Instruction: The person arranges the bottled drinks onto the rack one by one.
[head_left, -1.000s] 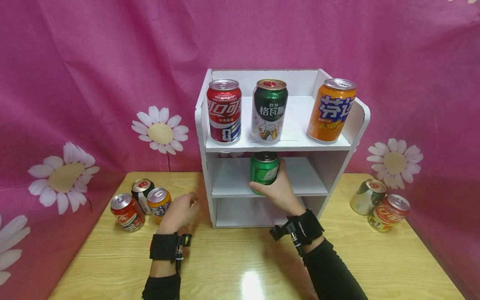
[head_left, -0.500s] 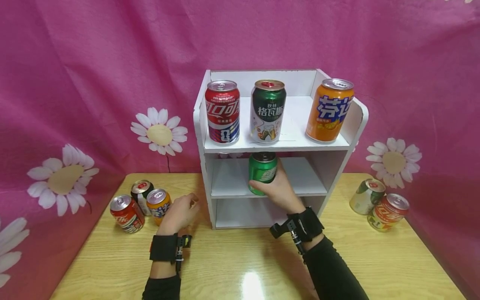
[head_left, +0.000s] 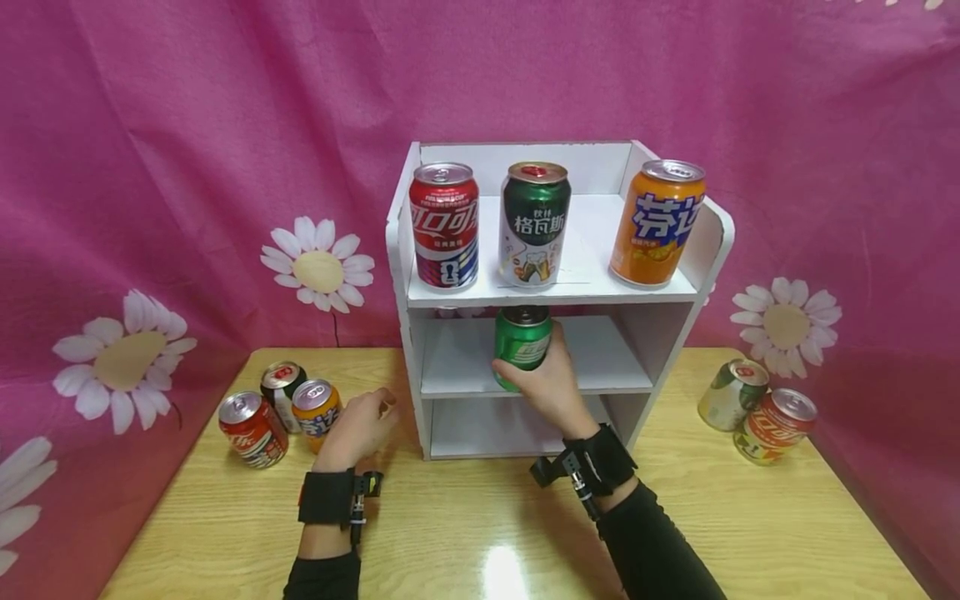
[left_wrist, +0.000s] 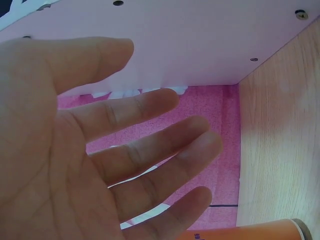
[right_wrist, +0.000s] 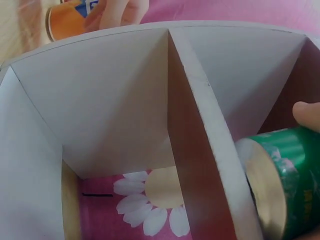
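My right hand [head_left: 551, 379] grips a green drink can [head_left: 522, 348] at the front of the white shelf unit's middle level. The can stands roughly upright, thumb in front and fingers around its far right side. In the right wrist view the can [right_wrist: 295, 182] has its pale metal base close to the shelf board's front edge; whether it bears on the board I cannot tell. My left hand [head_left: 360, 429] holds nothing, its fingers loosely bent in the left wrist view. It is nearest to an orange can [head_left: 317, 408] on the table, left of the shelf unit.
The white shelf unit [head_left: 562, 293] bears a red can [head_left: 444, 225], a green-and-white can [head_left: 535, 223] and an orange can [head_left: 658, 223] on top. Left on the wooden table [head_left: 442, 533] stand a red can [head_left: 253, 429] and a black-topped can [head_left: 283, 387]. Two cans [head_left: 735, 394] stand at right.
My right wrist has shifted slightly left, while the hand keeps its grip on the green can. The left hand stays in place. The whole view has moved a little.
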